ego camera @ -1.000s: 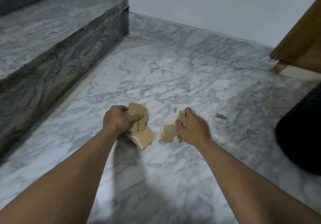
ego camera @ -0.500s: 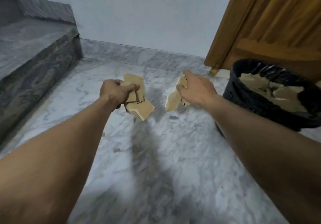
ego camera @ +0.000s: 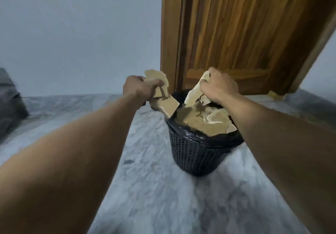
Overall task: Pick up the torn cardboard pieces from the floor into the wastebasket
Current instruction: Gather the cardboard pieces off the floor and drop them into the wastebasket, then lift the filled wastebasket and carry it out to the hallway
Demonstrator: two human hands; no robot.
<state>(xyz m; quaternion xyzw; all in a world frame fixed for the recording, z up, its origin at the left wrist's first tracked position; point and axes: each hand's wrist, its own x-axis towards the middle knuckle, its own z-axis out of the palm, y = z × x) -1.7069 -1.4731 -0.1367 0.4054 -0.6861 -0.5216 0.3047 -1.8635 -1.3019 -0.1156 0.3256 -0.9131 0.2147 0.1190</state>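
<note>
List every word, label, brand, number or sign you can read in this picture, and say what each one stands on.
None: no text can be read anywhere in this view.
The cardboard pieces gripped by the left hand and the right hand are plain brown. The black wastebasket, wooden door and wall show no print.

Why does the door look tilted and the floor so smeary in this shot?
Head view: the wide-angle lens leans the door; the floor is smeared, likely by camera motion, most near the bottom edge; the wastebasket and the cardboard in the left hand and right hand are sharper; light is soft, without harsh glare.
</note>
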